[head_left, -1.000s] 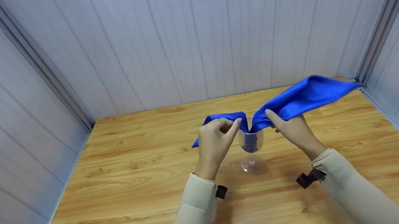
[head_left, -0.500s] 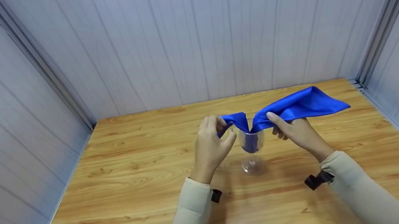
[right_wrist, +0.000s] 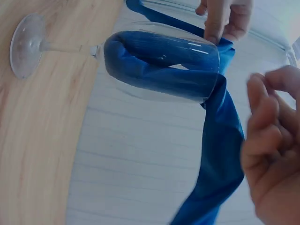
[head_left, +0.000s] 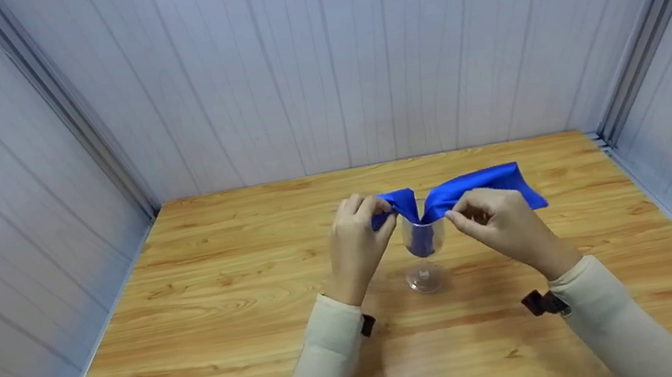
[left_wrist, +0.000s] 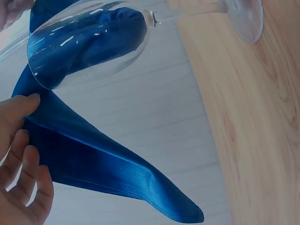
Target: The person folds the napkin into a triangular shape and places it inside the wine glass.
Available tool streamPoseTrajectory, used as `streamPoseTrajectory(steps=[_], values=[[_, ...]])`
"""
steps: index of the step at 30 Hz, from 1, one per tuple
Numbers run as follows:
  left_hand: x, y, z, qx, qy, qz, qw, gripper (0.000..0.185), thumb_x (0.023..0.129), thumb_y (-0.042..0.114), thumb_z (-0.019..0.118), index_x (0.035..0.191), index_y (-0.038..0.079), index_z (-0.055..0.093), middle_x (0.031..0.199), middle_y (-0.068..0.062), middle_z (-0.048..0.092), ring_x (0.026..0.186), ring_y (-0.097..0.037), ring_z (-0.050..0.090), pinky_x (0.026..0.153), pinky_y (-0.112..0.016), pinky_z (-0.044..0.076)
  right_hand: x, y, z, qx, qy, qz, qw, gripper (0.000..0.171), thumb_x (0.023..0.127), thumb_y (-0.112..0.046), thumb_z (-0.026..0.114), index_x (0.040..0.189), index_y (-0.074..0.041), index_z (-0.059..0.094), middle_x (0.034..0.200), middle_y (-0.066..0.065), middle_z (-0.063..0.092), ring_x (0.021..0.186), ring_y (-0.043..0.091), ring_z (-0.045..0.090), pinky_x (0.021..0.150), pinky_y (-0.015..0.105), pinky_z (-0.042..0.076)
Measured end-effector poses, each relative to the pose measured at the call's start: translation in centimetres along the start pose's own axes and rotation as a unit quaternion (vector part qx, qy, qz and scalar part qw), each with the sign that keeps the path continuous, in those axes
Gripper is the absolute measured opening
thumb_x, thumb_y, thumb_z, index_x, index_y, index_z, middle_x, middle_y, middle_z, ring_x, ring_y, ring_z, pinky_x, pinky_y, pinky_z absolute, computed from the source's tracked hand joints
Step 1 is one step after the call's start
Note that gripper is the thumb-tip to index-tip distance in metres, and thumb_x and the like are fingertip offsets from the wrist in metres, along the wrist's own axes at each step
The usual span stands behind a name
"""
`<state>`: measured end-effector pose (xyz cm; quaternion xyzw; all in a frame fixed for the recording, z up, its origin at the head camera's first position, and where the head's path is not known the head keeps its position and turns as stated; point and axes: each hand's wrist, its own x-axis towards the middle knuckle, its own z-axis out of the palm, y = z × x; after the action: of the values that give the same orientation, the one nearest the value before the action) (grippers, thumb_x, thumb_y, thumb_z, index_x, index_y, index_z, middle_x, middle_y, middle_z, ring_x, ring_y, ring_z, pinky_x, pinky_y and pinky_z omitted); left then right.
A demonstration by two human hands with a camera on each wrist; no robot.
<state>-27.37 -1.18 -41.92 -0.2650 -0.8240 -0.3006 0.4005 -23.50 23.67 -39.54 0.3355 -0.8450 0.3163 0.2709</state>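
Cloth tucked in a glass, mid-table, bare wood on every side.

Left hand (head_left: 356, 244) pinches the cloth (head_left: 486, 185) beside the glass (head_left: 422, 249) at frame centre; right hand (head_left: 500, 222) grips the right wing, which has drawn in from the right wall since earlier. The left wing's tip is hidden behind the fingers.

Wine glass (head_left: 422, 249) flanked closely by left hand (head_left: 357, 246) and right hand (head_left: 506, 228); rim blocked by blue cloth (head_left: 479, 186). Wooden table (head_left: 208, 319) enclosed by panel walls (head_left: 9, 236).
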Motion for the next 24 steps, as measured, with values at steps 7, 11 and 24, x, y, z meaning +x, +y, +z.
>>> streamPoseTrajectory(steps=[7, 11, 24], values=[[-0.1, 0.1, -0.2, -0.016, -0.014, 0.053, 0.9984, 0.018, 0.080, 0.003, 0.072, 0.082, 0.012, 0.057, 0.084, 0.001, 0.058, 0.076, -0.014, 0.054, 0.063, -0.026, 0.048, 0.2, 0.9, 0.3, -0.125, -0.004, -0.074, 0.989, 0.029, 0.080, -0.008, 0.083, 0.105, -0.005, 0.069, 0.105, 0.006, 0.065, 0.100, 0.026, 0.060, 0.093, 0.045, 0.048], [0.1, 0.2, -0.6, -0.011, -0.032, 0.078, 0.9964, 0.017, 0.081, 0.000, 0.070, 0.089, 0.010, 0.060, 0.083, 0.001, 0.061, 0.072, -0.012, 0.055, 0.064, -0.025, 0.048, 0.1, 1.3, 0.3, -0.133, -0.016, -0.062, 0.989, 0.033, 0.080, -0.002, 0.082, 0.110, -0.004, 0.069, 0.108, 0.008, 0.066, 0.103, 0.027, 0.061, 0.099, 0.051, 0.046], [0.6, -0.1, -0.9, 0.073, -0.054, 0.118, 0.9888, 0.008, 0.084, 0.008, 0.064, 0.083, 0.013, 0.069, 0.079, 0.001, 0.055, 0.070, -0.018, 0.050, 0.058, -0.031, 0.039, 0.6, 1.3, 0.2, -0.129, 0.000, -0.069, 0.989, 0.026, 0.087, 0.008, 0.069, 0.109, -0.005, 0.076, 0.091, 0.007, 0.056, 0.076, 0.015, 0.044, 0.060, 0.027, 0.041]])
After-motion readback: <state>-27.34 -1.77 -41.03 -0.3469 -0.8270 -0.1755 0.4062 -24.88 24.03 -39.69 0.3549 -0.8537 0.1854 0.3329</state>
